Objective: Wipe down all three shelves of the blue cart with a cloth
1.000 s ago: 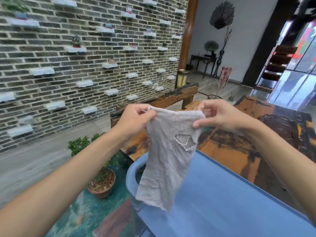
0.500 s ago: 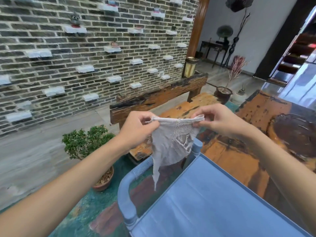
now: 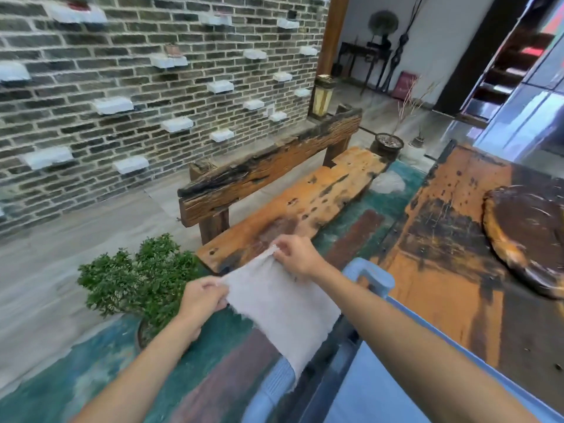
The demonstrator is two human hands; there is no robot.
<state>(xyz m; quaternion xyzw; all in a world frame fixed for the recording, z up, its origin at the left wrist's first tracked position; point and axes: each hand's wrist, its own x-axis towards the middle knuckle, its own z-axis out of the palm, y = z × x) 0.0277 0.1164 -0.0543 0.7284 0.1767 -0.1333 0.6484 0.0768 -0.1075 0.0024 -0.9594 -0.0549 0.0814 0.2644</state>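
A: Status on the wipe-down?

B: Not started, as far as I can judge. Cloth (image 3: 282,303) is in the air, off the cart's (image 3: 375,389) handle end, stretched between both hands. It touches no shelf.

A: Grip?

B: Left hand (image 3: 203,296) pinches one corner, fingers curled shut on the fabric, out past the cart's handle end and near the potted shrub (image 3: 139,282). Right hand (image 3: 294,254) pinches the opposite corner between thumb and fingertips, further out from the cart, over the edge of the orange wooden bench (image 3: 293,203). The rest of the cloth hangs down toward the cart handle (image 3: 370,274).

A: Touching the handle?

B: The lower edge overlaps the near handle post in view. Can't tell contact from this angle.

A: Shelves?

B: Only the top shelf (image 3: 393,395) shows, a blue surface under the right forearm. No wet streaks or wipe marks visible, though that's weak evidence. Middle and bottom shelves are hidden below it.

A: So zero of three?

B: My read, yes. Cloth is spread open, looks like it's being straightened or folded for use. All three shelves look left to do, top one most likely first since it's right there.

A: Anything in the way?

B: Top shelf looks bare in the part shown. The wooden worktop (image 3: 457,270) sits beside the cart's far side, well apart from the cloth.
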